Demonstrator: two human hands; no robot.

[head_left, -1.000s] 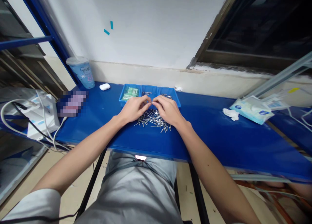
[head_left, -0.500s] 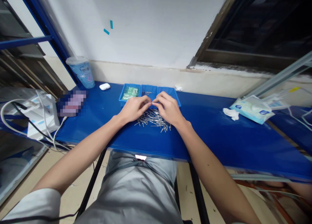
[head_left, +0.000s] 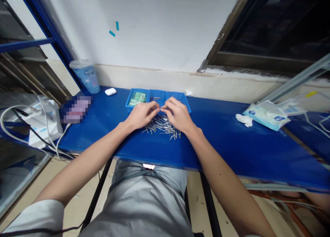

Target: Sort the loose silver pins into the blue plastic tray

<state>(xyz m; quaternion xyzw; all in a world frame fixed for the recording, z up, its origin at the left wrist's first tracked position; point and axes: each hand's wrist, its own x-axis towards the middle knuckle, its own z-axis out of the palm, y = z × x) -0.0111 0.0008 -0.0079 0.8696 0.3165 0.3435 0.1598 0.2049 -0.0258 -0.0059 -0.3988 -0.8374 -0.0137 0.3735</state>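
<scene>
My left hand [head_left: 141, 114] and my right hand [head_left: 179, 114] meet over the table, thumbs and fingertips pinched together. Between the two pinches a thin metal pin [head_left: 160, 109] shows as a small pale sliver; most of it is covered by the fingers. Right below my hands lies a loose pile of shiny, slender metal pins [head_left: 167, 127], pointing in many directions. Just behind my fingers stand a left blue bin [head_left: 127, 105] holding small green-and-clear packets, a middle blue bin [head_left: 157, 91] with a few thin pins, and a right blue bin [head_left: 189, 105], partly hidden by my right hand.
Along the left side of the blue table [head_left: 221, 137] are a blue cup [head_left: 89, 77], a white earphone case [head_left: 110, 91], a blurred-out pinkish item [head_left: 77, 109] and a white power strip [head_left: 47, 127] with cables. At right lie a tissue pack [head_left: 268, 115] and a crumpled tissue [head_left: 244, 120].
Almost nothing differs. Both hands keep the same pinch in the same place, and the view has shifted very slightly.
</scene>
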